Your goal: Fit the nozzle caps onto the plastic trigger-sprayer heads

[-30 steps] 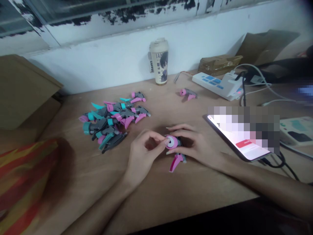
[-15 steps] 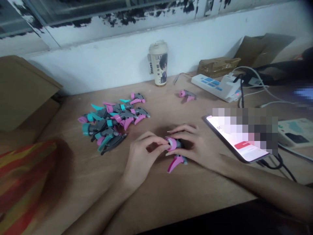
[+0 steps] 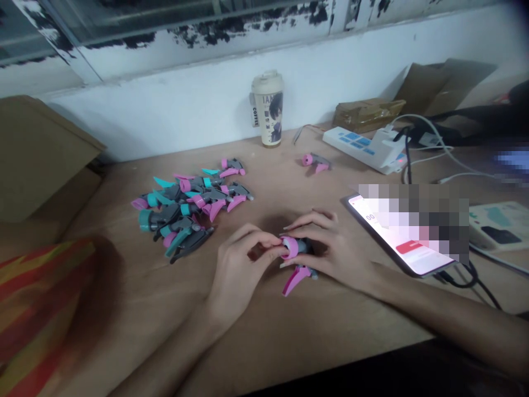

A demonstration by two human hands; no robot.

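On the wooden table [image 3: 281, 336], a person held one grey and pink spray head [image 3: 303, 247] between two hands, near the middle of the view. The right hand [image 3: 336, 253] was curved around it from three o'clock, with the fingers above and the thumb below, so its grip was narrow and closed upon the grey neck and the pink collar [image 3: 293, 247]. The left hand [image 3: 239, 267] came from eight o'clock; its thumb and forefinger were nearly together at the mouth of the collar and touched there, but I could not tell whether some small part was pinched between them. The pink trigger [image 3: 296, 280] pointed to about seven o'clock, below the right thumb. Taken from this spray head, a pile of similar spray heads [image 3: 182, 212], in grey, pink and turquoise, lay between nine and ten o'clock, apart from both hands. One single spray head [image 3: 317, 162] lay between twelve and one o'clock, and a tall lidded cup [image 3: 268, 113] stood upright somewhat before twelve, close to the white wall [image 3: 165, 110]. A phone [image 3: 380, 223] with lit screen, partly blurred, was at three o'clock, near the right hand. A white power strip [image 3: 355, 148] was at one o'clock, and a red and yellow striped cloth or bag [image 3: 45, 298] was visible between eight and nine.
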